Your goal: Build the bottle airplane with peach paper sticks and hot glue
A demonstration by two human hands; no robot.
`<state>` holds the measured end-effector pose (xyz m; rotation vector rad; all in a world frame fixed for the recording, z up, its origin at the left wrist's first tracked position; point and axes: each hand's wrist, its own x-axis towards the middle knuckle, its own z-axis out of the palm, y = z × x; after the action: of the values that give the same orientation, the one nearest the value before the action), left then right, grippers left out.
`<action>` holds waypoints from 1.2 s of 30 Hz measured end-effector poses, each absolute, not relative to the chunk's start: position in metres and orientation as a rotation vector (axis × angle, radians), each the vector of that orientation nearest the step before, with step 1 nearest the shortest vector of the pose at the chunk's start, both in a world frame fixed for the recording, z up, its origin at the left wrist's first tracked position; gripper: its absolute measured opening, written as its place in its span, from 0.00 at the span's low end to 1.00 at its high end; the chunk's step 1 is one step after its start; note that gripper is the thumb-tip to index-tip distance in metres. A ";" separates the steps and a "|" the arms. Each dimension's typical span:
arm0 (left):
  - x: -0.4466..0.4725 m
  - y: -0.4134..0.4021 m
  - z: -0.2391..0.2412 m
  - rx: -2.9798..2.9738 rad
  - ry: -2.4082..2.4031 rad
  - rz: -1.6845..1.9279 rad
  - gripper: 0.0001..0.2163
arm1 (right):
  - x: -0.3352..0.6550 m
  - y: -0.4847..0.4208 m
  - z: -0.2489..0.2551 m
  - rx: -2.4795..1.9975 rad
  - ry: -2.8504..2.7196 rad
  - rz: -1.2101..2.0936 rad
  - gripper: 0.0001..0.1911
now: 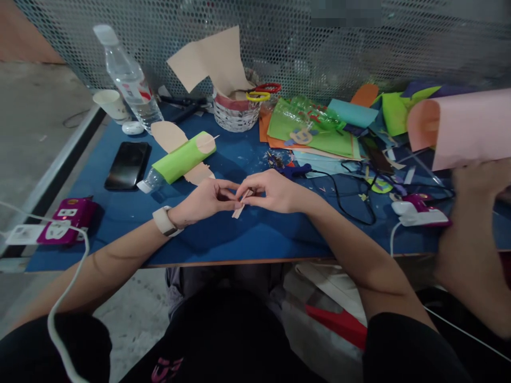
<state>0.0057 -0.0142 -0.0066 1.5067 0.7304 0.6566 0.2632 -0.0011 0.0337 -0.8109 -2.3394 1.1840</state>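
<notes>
Over the blue table [255, 239], my left hand [205, 201] and my right hand [273, 191] meet fingertip to fingertip. Both pinch a narrow strip of beige paper [238, 213], whose lower end pokes out below my fingers; the rest of it is hidden. Just beyond my left hand lies a small plastic bottle wrapped in green paper [179, 160], its white cap towards the left. Beige paper pieces [170, 136] stick out from its sides like wings. A blue glue gun [295, 170] with a black cord rests past my right hand.
A water bottle [131, 85], a paper cup [112, 105] and a phone [128, 166] stand or lie at left. Scissors [259, 94] top a white woven basket [236, 114]. Coloured paper [319, 139] fills the back right, near another person's arm [471, 239] and pink paper [475, 127].
</notes>
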 end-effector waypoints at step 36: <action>0.001 -0.005 -0.007 1.223 0.910 0.911 0.19 | 0.378 0.047 0.030 -1.549 -2.355 0.273 0.29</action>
<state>0.0009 -0.0051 -0.0074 1.2228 0.9103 0.9115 0.3782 0.0470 0.0299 -1.5486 -2.3551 0.2728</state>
